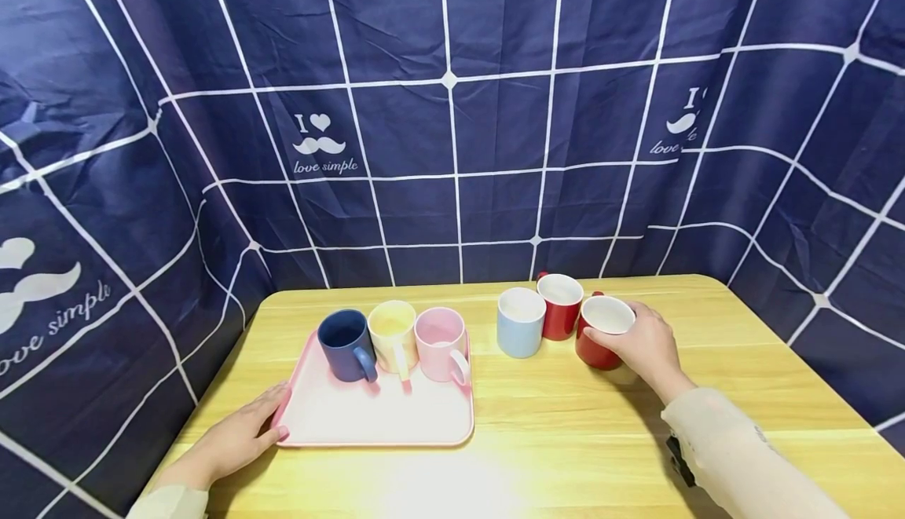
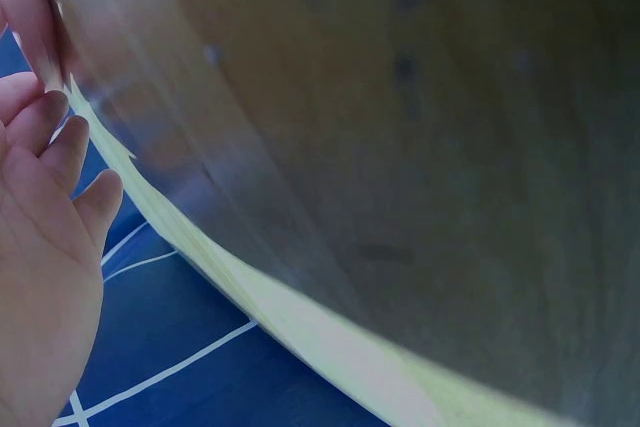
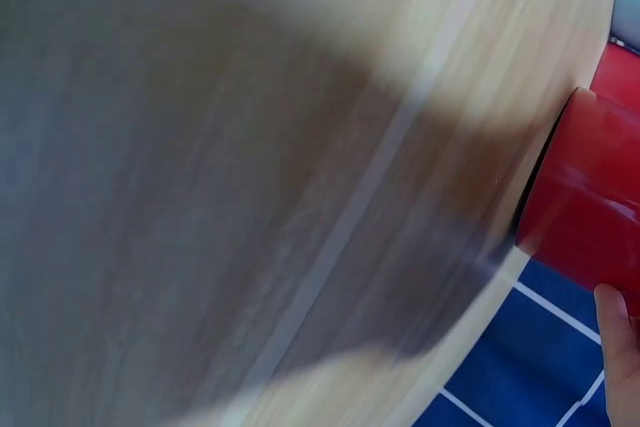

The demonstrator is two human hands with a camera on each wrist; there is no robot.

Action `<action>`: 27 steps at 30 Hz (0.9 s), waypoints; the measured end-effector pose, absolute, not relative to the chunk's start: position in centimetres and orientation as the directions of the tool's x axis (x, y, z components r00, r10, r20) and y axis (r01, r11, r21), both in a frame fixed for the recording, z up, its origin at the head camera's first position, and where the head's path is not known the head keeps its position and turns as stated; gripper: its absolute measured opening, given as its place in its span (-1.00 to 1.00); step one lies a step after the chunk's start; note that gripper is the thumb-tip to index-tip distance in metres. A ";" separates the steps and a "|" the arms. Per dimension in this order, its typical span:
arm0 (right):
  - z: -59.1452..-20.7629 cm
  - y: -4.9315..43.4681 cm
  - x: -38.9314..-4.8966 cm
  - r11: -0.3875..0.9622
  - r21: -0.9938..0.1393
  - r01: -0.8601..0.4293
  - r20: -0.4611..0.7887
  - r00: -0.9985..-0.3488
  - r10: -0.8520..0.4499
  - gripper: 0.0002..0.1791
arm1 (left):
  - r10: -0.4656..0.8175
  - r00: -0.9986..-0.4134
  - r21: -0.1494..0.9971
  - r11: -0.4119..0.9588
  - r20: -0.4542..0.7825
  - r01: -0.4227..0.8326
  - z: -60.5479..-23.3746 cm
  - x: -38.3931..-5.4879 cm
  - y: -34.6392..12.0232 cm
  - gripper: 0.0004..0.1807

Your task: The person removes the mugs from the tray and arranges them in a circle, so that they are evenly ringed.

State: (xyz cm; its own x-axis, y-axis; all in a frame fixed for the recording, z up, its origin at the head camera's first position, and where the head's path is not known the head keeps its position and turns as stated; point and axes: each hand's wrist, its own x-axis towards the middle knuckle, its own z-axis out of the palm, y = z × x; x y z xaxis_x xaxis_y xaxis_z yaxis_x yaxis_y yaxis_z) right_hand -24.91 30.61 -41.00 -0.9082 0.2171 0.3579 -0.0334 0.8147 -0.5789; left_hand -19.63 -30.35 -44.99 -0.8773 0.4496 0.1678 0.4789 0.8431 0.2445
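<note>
My right hand (image 1: 646, 346) grips a red mug (image 1: 597, 350) with a white inside, thumb on the near side and fingers round the right. In the right wrist view this red mug (image 3: 590, 192) has its base at or just off the tabletop; I cannot tell which. My left hand (image 1: 236, 436) holds the left edge of a pink tray (image 1: 375, 417), thumb at its front corner. On the tray's back part stand a dark blue mug (image 1: 342, 350), a cream mug (image 1: 391, 338) and a pink mug (image 1: 438, 346), handles toward the front.
A light blue mug (image 1: 519, 330) and a second red mug (image 1: 560, 315) stand close together left of the gripped mug. All this is on a wooden table (image 1: 537, 425). A dark blue curtain (image 1: 495, 126) with white lines hangs behind and at both sides.
</note>
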 end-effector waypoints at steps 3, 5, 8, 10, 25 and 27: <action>-40.9 30.4 -24.9 0.814 -0.580 -0.034 0.358 -0.908 0.217 -0.10 | 0.449 -0.877 0.246 0.842 0.170 0.479 -45.0 -19.6 -30.4 -0.31; -40.9 30.3 -24.9 0.814 -0.580 -0.034 0.356 -0.909 0.216 -0.11 | 0.448 -0.878 0.248 0.843 0.167 0.477 -45.1 -19.7 -30.4 -0.31; -40.8 30.1 -24.9 0.813 -0.582 -0.033 0.354 -0.910 0.216 -0.12 | 0.447 -0.879 0.250 0.844 0.164 0.476 -45.1 -19.7 -30.4 -0.31; -40.8 30.1 -25.0 0.815 -0.578 -0.036 0.357 -0.910 0.213 -0.12 | 0.447 -0.879 0.249 0.844 0.164 0.476 -45.1 -19.7 -30.4 -0.31; -41.2 30.0 -25.1 0.805 -0.592 -0.046 0.353 -0.912 0.207 -0.10 | 0.441 -0.886 0.250 0.850 0.146 0.464 -44.9 -19.7 -30.4 -0.30; -41.2 30.0 -25.1 0.803 -0.594 -0.046 0.348 -0.915 0.205 -0.09 | 0.440 -0.887 0.252 0.850 0.141 0.462 -44.9 -19.7 -30.3 -0.30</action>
